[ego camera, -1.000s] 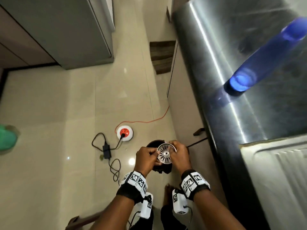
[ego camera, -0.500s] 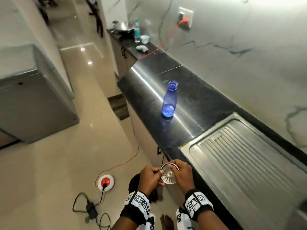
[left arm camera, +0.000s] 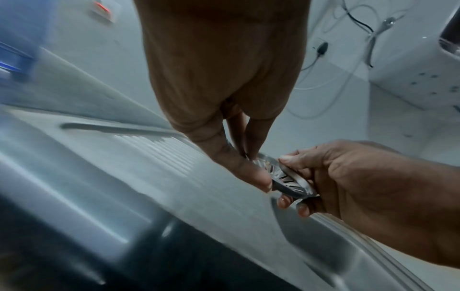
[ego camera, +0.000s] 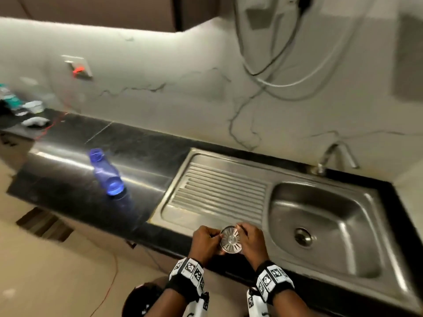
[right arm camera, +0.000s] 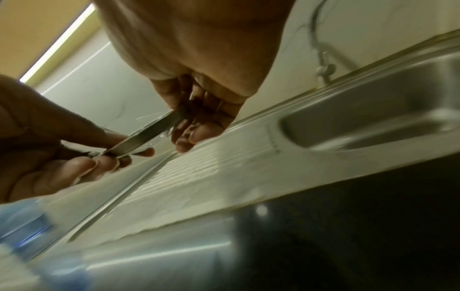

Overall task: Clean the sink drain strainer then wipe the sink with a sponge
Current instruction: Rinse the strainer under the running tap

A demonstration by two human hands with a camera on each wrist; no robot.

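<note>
I hold a round slotted metal drain strainer [ego camera: 230, 240] between both hands above the front edge of the steel sink's drainboard [ego camera: 219, 191]. My left hand [ego camera: 205, 242] pinches its left rim and my right hand [ego camera: 250, 240] grips its right rim. The left wrist view shows the strainer [left arm camera: 286, 180] tilted, thumb on top and fingers beneath. In the right wrist view the strainer [right arm camera: 149, 133] appears edge-on between the two hands. The sink basin [ego camera: 338, 225] lies to the right with its drain hole [ego camera: 303, 236] uncovered. No sponge is in view.
A blue bottle [ego camera: 106, 177] stands on the dark countertop [ego camera: 68, 170] left of the drainboard. The tap [ego camera: 329, 156] rises behind the basin. Cables [ego camera: 274, 83] hang on the marble wall. Small items sit at the far left end of the counter.
The view has swung from the floor up to the counter and sink. Both hands, still holding the strainer, have moved from over the floor to above the drainboard's front edge.
</note>
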